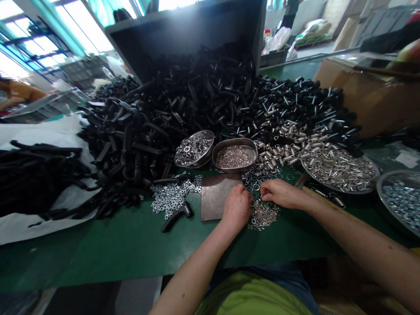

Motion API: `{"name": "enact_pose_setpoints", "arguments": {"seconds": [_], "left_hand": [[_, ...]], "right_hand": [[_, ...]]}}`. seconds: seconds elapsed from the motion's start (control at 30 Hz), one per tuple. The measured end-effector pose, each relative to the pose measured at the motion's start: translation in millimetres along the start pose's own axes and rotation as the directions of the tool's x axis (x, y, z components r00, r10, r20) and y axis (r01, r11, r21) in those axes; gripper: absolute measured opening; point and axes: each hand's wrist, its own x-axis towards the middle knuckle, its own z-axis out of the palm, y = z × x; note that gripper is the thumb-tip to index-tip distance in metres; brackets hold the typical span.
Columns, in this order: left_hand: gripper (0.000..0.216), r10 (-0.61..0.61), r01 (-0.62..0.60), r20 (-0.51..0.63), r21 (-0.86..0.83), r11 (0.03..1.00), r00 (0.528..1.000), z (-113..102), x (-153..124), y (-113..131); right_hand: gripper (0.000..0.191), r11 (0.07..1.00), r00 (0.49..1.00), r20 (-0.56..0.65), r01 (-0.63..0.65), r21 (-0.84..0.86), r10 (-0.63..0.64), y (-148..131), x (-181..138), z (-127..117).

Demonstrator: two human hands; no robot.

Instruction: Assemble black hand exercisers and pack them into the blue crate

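My left hand [236,204] is closed over the right edge of a flat metal plate [211,199]; what its fingers hold, if anything, is hidden. Close by on the right, my right hand [277,193] has its fingers pinched together above the small parts, and I cannot make out anything in them. Between and below both hands lies a loose heap of tiny metal pins [266,215]. Thin metal rings [256,183] are scattered just beyond the fingers. Left of the plate is a pile of small washers [167,197], with one black handle [177,216] in front of it.
Black handles [127,135] are heaped along the back and left. Metal bowls hold washers [193,148], tiny pins [233,156], longer pins [341,170] and bluish parts [403,199]. Springs [278,153] and black-headed screws [302,100] pile up beside a cardboard box [370,94].
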Motion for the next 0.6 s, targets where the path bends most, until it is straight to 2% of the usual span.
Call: {"name": "enact_pose_setpoints", "arguments": {"seconds": [0.1,0.17,0.23,0.3,0.33,0.4,0.47,0.6], "left_hand": [[0.013,-0.003,0.003,-0.009,-0.029,1.0,1.0,-1,3,0],[0.011,-0.02,0.017,-0.027,-0.087,0.996,0.999,-4,6,-1],[0.009,-0.055,0.046,-0.06,-0.144,0.989,0.997,-10,10,-3],[0.009,-0.093,0.075,-0.101,-0.173,0.982,0.991,-15,14,-6],[0.009,-0.107,0.085,-0.118,-0.179,0.98,0.987,-18,16,-7],[0.01,-0.118,0.092,-0.145,-0.176,0.98,0.982,-20,21,-10],[0.011,-0.118,0.094,-0.158,-0.154,0.984,0.98,-20,26,-12],[0.013,-0.13,0.118,-0.16,-0.082,0.99,0.979,-14,39,-11]], "right_hand": [[0.005,0.999,0.998,-0.055,-0.039,-0.005,0.039,8,2,-21],[0.013,0.996,0.977,-0.199,-0.085,-0.04,0.076,14,3,-34],[0.025,0.989,0.908,-0.417,-0.093,-0.119,0.035,16,1,-40],[0.027,0.983,0.844,-0.533,-0.042,-0.181,-0.062,14,-2,-36],[0.023,0.983,0.849,-0.518,0.006,-0.185,-0.102,10,-4,-29],[0.018,0.985,0.912,-0.39,0.069,-0.156,-0.126,2,-6,-12],[0.017,0.983,0.959,-0.26,0.065,-0.174,-0.109,-7,-5,5],[0.018,0.964,0.981,-0.182,0.018,-0.265,-0.068,-18,3,23]]}}
